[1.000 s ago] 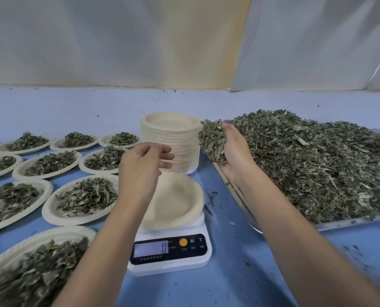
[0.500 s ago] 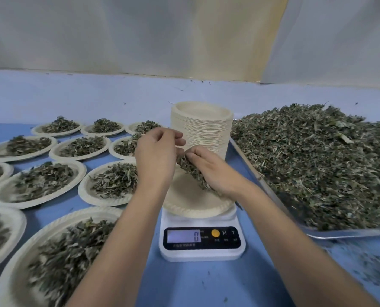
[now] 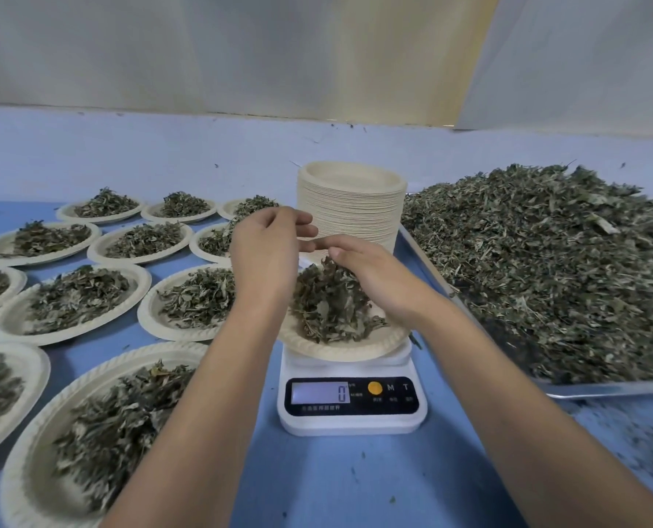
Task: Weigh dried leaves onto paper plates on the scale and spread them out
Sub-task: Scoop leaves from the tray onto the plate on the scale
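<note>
We note a matte blue table top [image 3: 336, 482] running the full width of the view. Behind it rises a low, flat band of pale lilac-blue wall [image 3: 127, 154], marked with a few dark specks. Above that is white sheeting [image 3: 203, 51], faintly creased. A yellowish strip [image 3: 466, 59] slants down it, and a second white panel [image 3: 591, 59] overlaps at right. The light is soft and even, the shadows faint.

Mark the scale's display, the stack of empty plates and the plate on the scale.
scale's display [image 3: 320, 392]: head view, lit screen.
stack of empty plates [image 3: 355, 217]: head view, its side.
plate on the scale [image 3: 340, 352]: head view, near rim.
</note>
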Tool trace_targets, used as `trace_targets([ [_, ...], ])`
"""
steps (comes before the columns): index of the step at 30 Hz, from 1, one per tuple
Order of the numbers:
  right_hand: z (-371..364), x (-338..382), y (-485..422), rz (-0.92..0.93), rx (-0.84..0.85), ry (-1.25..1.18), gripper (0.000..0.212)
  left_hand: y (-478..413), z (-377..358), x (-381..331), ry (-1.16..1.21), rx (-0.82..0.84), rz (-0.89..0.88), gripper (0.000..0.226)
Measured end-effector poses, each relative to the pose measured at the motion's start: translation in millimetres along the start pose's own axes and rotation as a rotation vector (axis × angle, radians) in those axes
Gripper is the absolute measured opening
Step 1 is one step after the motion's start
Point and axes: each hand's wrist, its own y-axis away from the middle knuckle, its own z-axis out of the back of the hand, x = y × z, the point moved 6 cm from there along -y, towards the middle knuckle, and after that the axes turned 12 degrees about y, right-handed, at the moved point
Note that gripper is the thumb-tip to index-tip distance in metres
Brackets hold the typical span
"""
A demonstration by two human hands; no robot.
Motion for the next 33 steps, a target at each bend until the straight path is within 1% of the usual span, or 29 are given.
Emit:
trace_targets([
  [4, 12, 2, -2, 0.003, -0.170, -0.061, 0.030, 0, 2, 0, 0.000, -0.017, 0.002, 0.027],
  [8, 24, 3, -1, 0.002, -0.366, -0.200, 0.028, 0, 0, 2, 0.019, -0.008, 0.030, 0.027],
  [10, 30, 4, 1, 0.012, -0.435, -0.271, 0.028, 0, -1, 3, 0.020, -0.004, 0.041, 0.027],
  [12, 34, 6, 2, 0.025, -0.476, -0.293, 0.027, 0, 0, 4, 0.012, -0.010, 0.040, 0.027],
  [17, 34, 9, 2, 0.035, -0.477, -0.288, 0.026, -1, 4, 7, 0.005, -0.037, 0.056, 0.027],
  [27, 29, 11, 3, 0.001, -0.393, -0.259, 0.028, -2, 4, 7, 0.001, -0.026, 0.057, 0.026],
  [29, 27, 10, 3, -0.007, -0.369, -0.268, 0.031, -2, 5, 8, 0.002, -0.031, 0.059, 0.026],
  [33, 27, 10, 4, 0.010, -0.353, -0.203, 0.039, -2, 6, 8, -0.001, -0.036, 0.063, 0.026],
])
